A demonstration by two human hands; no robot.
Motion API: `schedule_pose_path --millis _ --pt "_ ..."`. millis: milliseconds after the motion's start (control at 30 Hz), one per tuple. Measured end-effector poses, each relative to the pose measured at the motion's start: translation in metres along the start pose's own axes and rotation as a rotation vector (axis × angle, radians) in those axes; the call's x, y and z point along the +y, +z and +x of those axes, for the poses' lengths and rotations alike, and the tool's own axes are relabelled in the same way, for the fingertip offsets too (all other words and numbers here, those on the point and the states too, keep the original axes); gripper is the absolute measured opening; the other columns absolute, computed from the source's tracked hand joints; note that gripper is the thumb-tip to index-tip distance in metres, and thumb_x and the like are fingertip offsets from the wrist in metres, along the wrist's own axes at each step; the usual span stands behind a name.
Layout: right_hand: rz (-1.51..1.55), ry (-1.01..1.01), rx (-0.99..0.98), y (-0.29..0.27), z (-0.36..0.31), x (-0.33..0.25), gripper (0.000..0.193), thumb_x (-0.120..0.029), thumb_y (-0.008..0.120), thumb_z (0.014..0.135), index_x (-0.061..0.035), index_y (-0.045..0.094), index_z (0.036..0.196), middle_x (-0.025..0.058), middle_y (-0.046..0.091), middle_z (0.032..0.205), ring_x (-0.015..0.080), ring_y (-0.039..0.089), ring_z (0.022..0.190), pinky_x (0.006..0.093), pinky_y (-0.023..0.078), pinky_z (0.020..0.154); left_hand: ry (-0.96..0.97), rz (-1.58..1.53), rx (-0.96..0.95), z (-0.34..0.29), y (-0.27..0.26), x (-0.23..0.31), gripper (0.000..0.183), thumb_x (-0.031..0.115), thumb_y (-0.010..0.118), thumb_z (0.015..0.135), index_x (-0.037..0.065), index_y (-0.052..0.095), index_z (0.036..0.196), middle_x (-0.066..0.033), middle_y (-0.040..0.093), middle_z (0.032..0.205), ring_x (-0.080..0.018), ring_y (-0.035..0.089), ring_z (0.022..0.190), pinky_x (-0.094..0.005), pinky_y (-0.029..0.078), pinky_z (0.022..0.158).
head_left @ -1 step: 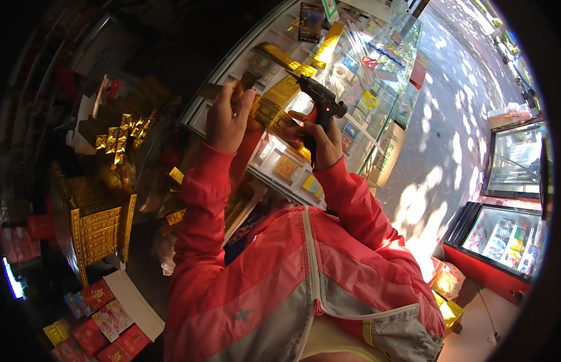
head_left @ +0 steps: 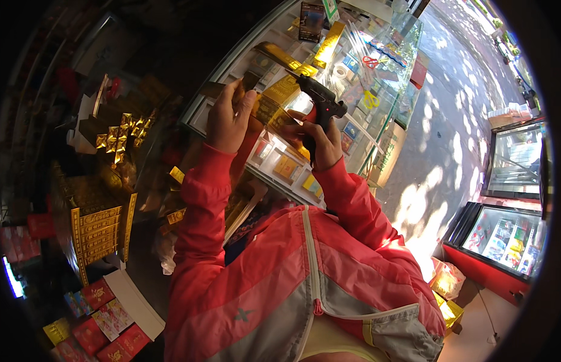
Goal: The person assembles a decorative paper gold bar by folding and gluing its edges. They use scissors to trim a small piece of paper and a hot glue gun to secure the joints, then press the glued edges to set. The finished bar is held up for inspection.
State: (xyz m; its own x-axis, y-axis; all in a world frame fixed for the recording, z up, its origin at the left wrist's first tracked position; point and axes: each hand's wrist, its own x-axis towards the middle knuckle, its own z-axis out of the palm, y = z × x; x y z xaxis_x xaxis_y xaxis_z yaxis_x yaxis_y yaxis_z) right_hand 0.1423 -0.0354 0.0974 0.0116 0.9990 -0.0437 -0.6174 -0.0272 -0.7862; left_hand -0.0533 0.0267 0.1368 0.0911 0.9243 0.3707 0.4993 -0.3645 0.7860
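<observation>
My right hand (head_left: pixel 322 136) grips a black glue gun (head_left: pixel 319 95) by its handle. Its nozzle points up and left, a small red light glows on its body, and what looks like a clear stick juts from its back end. Raised to the left of it, my left hand (head_left: pixel 228 120) pinches a dark brownish-gold flat piece (head_left: pixel 249 80) between thumb and fingers. Between and beyond the hands is a gold patterned paper or card piece (head_left: pixel 280 90); its lower part is partly hidden, and I cannot tell whether my left fingers touch it.
Under my hands stands a glass display counter (head_left: pixel 368 142). On it are yellow scissors (head_left: pixel 370 99), red scissors (head_left: pixel 369 61), a tape roll (head_left: pixel 340 72) and a gold strip (head_left: pixel 328 45). Left are a gold box-like structure (head_left: pixel 99 232) and red boxes (head_left: pixel 90 335); right, a glass-topped freezer (head_left: pixel 497 235).
</observation>
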Motion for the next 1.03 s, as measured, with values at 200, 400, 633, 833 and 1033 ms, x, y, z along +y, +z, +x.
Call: schedule_pose_path --millis 200,400,633,833,1033 --pt "0.098 -0.057 0.003 0.012 -0.008 0.006 0.035 0.001 0.040 0.094 0.0032 0.037 0.129 0.0235 0.061 0.120 0.0321 0.066 0.105 0.0365 0.056 0.086 0.055 0.107 -0.040 -0.005 -0.001 0.023 0.044 0.033 0.058 0.097 -0.004 0.056 0.121 -0.0221 0.064 0.111 -0.0370 0.062 0.102 -0.0402 0.049 0.087" --pt "0.186 -0.024 0.001 0.020 -0.022 0.011 0.041 -0.002 0.045 0.094 0.0005 0.036 0.134 0.0225 0.057 0.127 0.0335 0.063 0.113 0.0388 0.054 0.092 0.126 0.380 -0.007 -0.013 0.011 0.027 0.042 0.030 0.060 0.095 -0.002 0.055 0.123 -0.0199 0.061 0.118 -0.0384 0.057 0.107 -0.0449 0.042 0.096" --pt "0.074 -0.093 0.000 0.022 -0.021 0.012 0.042 -0.005 0.043 0.095 0.0011 0.036 0.136 0.0227 0.056 0.129 0.0280 0.067 0.096 0.0363 0.057 0.083 0.299 0.412 0.061 -0.015 0.022 0.004 0.046 0.030 0.061 0.094 0.002 0.052 0.130 -0.0158 0.056 0.128 -0.0350 0.050 0.117 -0.0449 0.039 0.100" --pt "-0.031 -0.212 -0.023 0.005 0.021 -0.011 0.035 -0.006 0.043 0.097 0.0023 0.040 0.131 0.0219 0.060 0.125 0.0213 0.067 0.083 0.0325 0.057 0.071 0.282 0.412 0.051 -0.013 0.011 -0.010 0.048 0.031 0.061 0.094 0.002 0.051 0.131 -0.0149 0.056 0.129 -0.0349 0.050 0.118 -0.0440 0.039 0.100" --pt "-0.234 -0.050 -0.070 0.005 0.051 0.002 0.033 -0.021 0.055 0.100 -0.0041 0.041 0.124 0.0120 0.066 0.115 0.0165 0.067 0.073 0.0256 0.054 0.058 0.276 0.353 -0.007 -0.011 0.005 -0.008 0.044 0.024 0.061 0.096 0.004 0.051 0.134 -0.0171 0.056 0.132 -0.0343 0.051 0.120 -0.0428 0.036 0.103"
